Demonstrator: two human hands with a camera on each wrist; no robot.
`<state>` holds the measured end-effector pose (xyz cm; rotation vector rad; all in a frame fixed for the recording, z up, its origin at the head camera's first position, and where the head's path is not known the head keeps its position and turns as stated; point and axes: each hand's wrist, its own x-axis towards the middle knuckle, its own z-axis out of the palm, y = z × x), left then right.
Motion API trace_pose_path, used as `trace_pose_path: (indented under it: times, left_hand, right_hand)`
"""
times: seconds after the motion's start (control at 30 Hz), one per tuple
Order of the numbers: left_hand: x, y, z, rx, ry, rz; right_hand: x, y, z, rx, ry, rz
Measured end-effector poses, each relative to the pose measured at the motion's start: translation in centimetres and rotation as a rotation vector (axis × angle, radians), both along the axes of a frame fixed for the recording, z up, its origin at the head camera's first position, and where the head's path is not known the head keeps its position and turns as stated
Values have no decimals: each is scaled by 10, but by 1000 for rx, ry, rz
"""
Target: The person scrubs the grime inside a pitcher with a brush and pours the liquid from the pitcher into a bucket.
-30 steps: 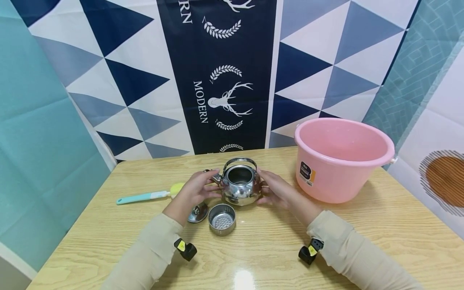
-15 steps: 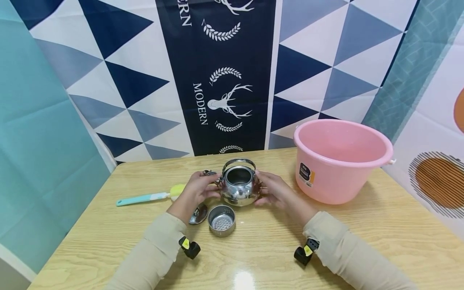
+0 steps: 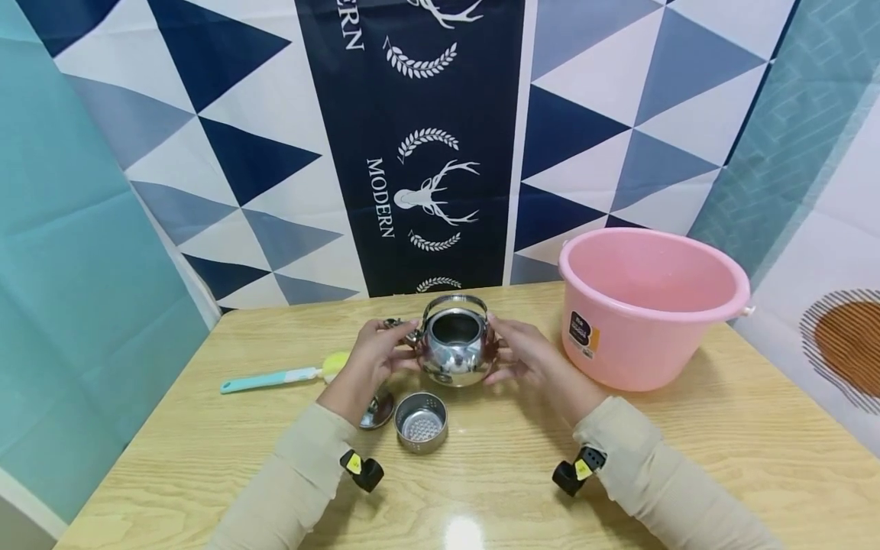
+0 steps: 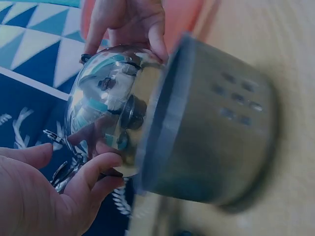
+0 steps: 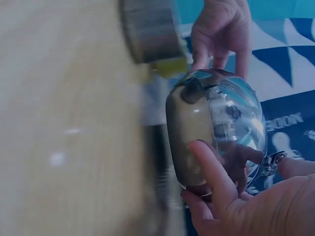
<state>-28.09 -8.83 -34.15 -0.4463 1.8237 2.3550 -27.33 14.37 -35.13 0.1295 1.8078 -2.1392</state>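
A shiny steel teapot (image 3: 454, 362) with no lid on is held between both hands, its round opening facing up and its arched handle standing upright. My left hand (image 3: 376, 355) grips it at the spout side, with the thumb along the top of the spout. On the opposite side, my right hand (image 3: 525, 353) holds the body with thumb and curled fingers. Both wrist views show fingertips against the mirrored belly of the teapot (image 4: 106, 98). Just in front stands a perforated steel strainer basket (image 3: 421, 422). Beside it lies the teapot lid (image 3: 378, 412), partly hidden by my left hand.
A sponge brush (image 3: 275, 380) with a turquoise handle and yellow head lies to the left. At the back right of the wooden table (image 3: 495, 489) stands a large pink tub (image 3: 632, 347). A patterned cloth wall (image 3: 440, 229) rises behind the table.
Both hands have raised the teapot slightly and moved it a little away from the strainer basket. The basket, lid, brush and tub stay put.
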Motion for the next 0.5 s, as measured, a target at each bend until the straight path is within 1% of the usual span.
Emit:
trace_pose_path:
  times: [0.1,0.17,0.3,0.5]
  left_hand:
    - [1,1,13,14,43,7]
    - [2,0,18,13,39,9]
    - [5,-2,22,13,7,4]
    - [12,-3,27,8,-11,-29]
  right_hand:
    - [-1,1,12,7,27,-11]
    - [-2,2,17,8,29,-2]
    - [-1,2,21,12,11,10]
    - [2,2,23,13,10,17]
